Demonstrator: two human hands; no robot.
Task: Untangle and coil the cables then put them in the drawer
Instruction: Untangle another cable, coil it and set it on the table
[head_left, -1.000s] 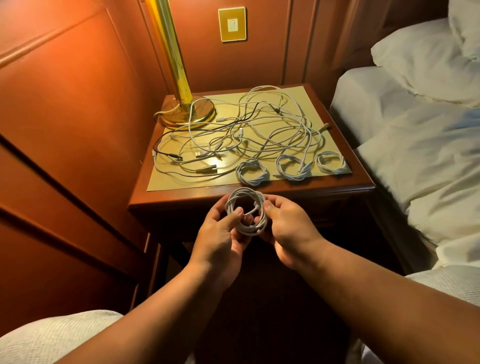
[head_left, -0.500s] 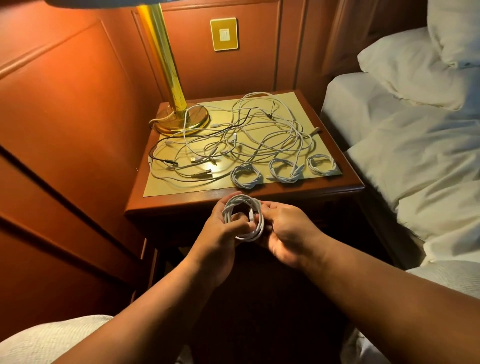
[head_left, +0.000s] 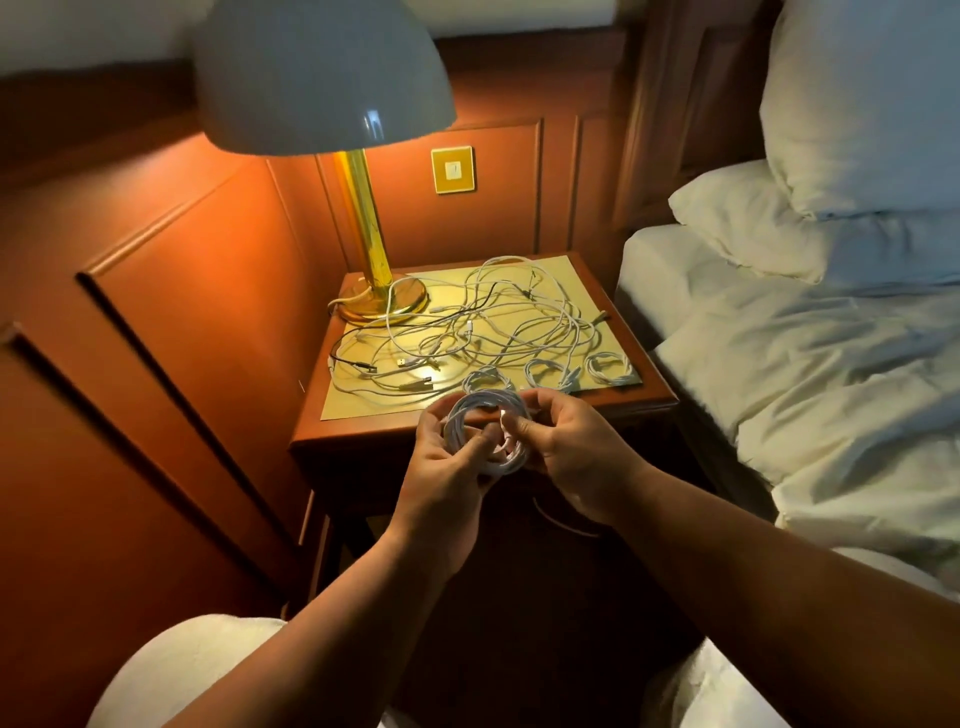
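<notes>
A wooden nightstand (head_left: 363, 439) stands between a panelled wall and a bed (head_left: 810, 364). At its front edge, the left hand (head_left: 447, 467) and right hand (head_left: 566, 457) pinch a coiled white cable (head_left: 467, 415) between thumbs and fingers. Behind, three finished coils (head_left: 608, 369) line the front edge; tangled cables (head_left: 493, 322) spread toward the brass lamp (head_left: 374, 291).
</notes>
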